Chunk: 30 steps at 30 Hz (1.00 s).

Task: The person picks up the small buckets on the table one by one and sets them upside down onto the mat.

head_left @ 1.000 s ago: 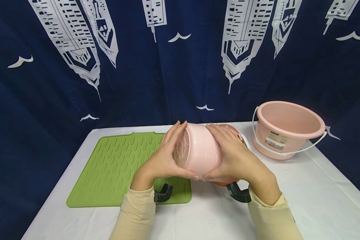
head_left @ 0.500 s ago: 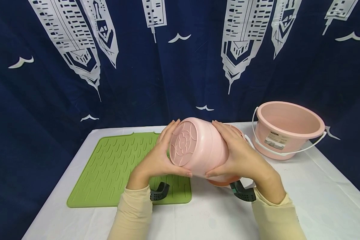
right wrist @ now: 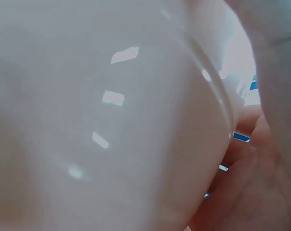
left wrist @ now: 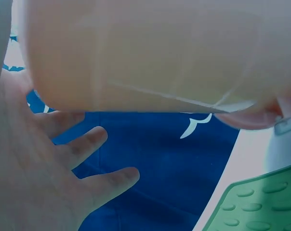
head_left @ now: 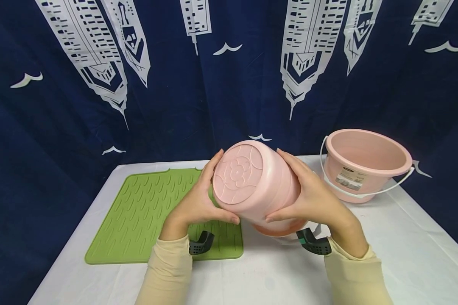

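Note:
A pink bucket [head_left: 280,182] is held tipped, its round base with a flower pattern turned towards me. At its lower right shows a flared orange-pink rim [head_left: 280,231], with a bit of white handle behind my right hand. My left hand [head_left: 196,203] grips the base end, thumb below and fingers along the far side; the left wrist view shows these fingers spread beside the bucket wall [left wrist: 155,57]. My right hand [head_left: 314,197] holds the opposite side, thumb in front and fingers over the top. Close up, the glossy wall [right wrist: 102,120] fills most of the right wrist view.
A ribbed green drying mat [head_left: 152,212] lies on the white-covered table [head_left: 416,245] at left. Another pink bucket [head_left: 351,186] with a white handle and a label stands upright at the back right. A dark blue patterned curtain [head_left: 233,97] hangs behind.
My hands have turned and tilted the held bucket, so its base now faces me more fully and sits a little higher. The hands have moved slightly apart; mat and other bucket stay put.

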Tool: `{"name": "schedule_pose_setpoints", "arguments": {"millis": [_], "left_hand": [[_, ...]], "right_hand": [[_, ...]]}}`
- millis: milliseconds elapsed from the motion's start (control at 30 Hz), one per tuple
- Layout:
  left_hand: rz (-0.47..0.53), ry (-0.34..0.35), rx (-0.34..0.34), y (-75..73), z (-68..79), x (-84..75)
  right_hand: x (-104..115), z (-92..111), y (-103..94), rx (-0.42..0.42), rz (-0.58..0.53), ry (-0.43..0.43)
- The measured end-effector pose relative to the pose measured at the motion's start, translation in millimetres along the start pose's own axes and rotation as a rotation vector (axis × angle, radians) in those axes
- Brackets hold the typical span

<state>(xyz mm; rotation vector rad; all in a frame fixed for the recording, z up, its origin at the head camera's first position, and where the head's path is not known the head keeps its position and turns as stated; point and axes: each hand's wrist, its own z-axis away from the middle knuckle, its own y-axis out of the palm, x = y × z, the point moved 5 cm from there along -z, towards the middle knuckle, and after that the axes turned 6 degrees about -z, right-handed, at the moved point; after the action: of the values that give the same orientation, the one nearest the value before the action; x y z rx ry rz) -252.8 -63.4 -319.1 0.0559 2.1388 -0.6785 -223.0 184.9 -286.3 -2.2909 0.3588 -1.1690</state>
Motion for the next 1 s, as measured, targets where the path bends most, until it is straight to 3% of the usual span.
{"name": "schedule_pose_setpoints", "arguments": {"millis": [133,367,600,1000], "left_hand": [[0.079,0.024,-0.001,-2.3,1.0,0.4],[0.08,0.047,-0.034,-5.2,0.2,-1.8],[0.161,0.069,-0.037,-6.0,-0.6,-0.9],[0.268,0.112,-0.079,-7.1,-2.2,-5.5]], "right_hand": [[-0.5,-0.5,0.1,-0.001,-0.05,-0.001],[-2.1,-3.5,2.2,-0.001,-0.156,-0.041],[-3.7,-7.5,6.6,0.012,-0.299,-0.107],[-8.8,-10.2,14.3,0.036,-0.356,-0.093]]}}
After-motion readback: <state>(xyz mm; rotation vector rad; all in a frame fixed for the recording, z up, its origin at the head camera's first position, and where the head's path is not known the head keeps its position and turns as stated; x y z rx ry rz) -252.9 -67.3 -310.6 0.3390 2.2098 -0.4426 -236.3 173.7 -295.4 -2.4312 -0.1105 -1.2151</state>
